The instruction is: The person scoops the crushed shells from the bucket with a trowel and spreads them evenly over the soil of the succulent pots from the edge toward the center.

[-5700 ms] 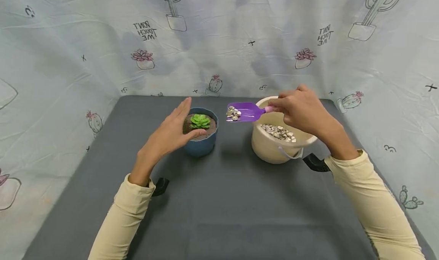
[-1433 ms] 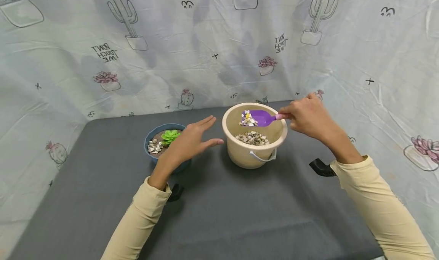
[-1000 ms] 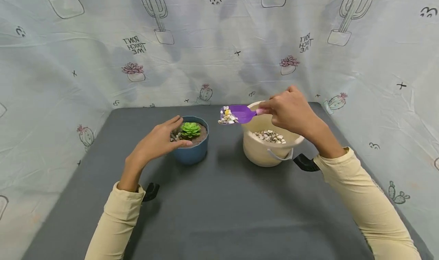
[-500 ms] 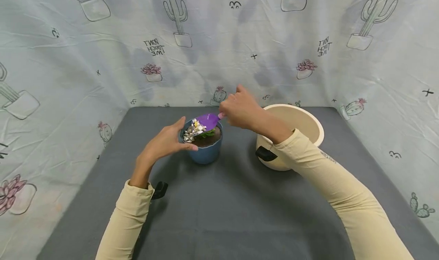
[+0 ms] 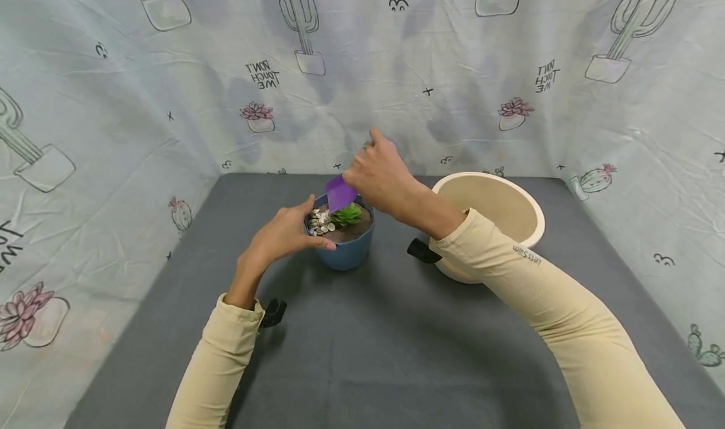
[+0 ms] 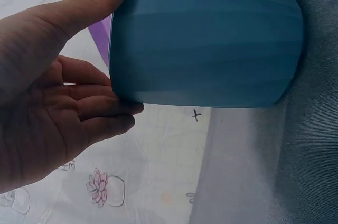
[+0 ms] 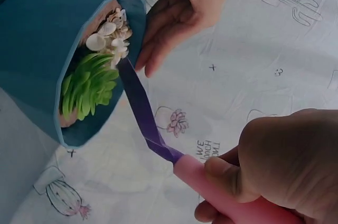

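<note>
One small purple plastic scoop with a pink handle tilts blade-down over a round, dark blue pot. The right hand grips the handle, its fingers curled closely around it and the thumb lying along it. In the right wrist view the blade's tip reaches the pale pebbles and shells heaped on one side of the pot; whether it touches them cannot be told. Beside the heap, a bright green, rosette-shaped succulent stands in brown soil.

The left hand rests at the pot's left rim, thumb spread well away from its nearly straight fingers, touching the rim without curling around it. The pot stands upright on the dark grey, cloth-covered bench.

To the right of the pot and apart from it is a larger cream bucket, partly hidden behind the right arm's cream sleeve. A whitish curtain printed with potted cacti rises behind.
</note>
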The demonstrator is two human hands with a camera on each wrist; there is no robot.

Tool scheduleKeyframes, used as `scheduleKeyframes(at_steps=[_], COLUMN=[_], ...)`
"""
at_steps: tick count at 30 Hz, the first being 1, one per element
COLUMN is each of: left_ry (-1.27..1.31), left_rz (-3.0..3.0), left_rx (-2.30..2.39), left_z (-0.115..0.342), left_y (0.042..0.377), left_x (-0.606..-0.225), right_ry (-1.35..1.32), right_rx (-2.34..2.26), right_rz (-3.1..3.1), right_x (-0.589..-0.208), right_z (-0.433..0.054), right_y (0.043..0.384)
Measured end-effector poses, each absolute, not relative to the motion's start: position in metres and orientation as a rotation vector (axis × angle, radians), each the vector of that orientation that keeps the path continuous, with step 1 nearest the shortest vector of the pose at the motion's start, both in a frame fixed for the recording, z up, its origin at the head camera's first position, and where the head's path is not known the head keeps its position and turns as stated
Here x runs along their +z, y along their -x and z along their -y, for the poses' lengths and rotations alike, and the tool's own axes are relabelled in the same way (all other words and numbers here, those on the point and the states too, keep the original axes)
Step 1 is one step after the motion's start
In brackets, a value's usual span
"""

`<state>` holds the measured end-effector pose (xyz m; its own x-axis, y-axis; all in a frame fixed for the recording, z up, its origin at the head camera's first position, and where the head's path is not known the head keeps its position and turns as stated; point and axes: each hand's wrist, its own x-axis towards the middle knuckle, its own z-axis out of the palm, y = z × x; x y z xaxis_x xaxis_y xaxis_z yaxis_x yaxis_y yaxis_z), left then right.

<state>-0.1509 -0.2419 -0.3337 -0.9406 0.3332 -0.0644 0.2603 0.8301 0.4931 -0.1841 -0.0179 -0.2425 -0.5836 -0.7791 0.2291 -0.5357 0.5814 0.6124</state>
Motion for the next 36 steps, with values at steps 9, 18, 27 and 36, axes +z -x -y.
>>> scheduleKeyframes(at_steps=[9,18,27,36], left_ry=[-0.385,-0.256,-0.334,-0.825], left_rz=[-2.919,-3.224,-3.262,-3.079], left_rx=[0.698,0.545,0.452,0.660], left_z=[0.223,0.180,0.157,0.088], left_y=[0.148,0.120,0.117,0.141], left_x=[-0.336,-0.344,-0.340,-0.325], right_ry=[-0.975,-0.835,-0.715,-0.790], right_rx=[-0.537,-0.277,-0.109,-0.379], right_rz=[2.256,2.369,2.499,2.516], right_x=[-0.240,-0.223,-0.211,-0.238], right_z=[-0.017,-0.102,-0.208,-0.245], right_y=[0.179,0.168,0.153,0.161])
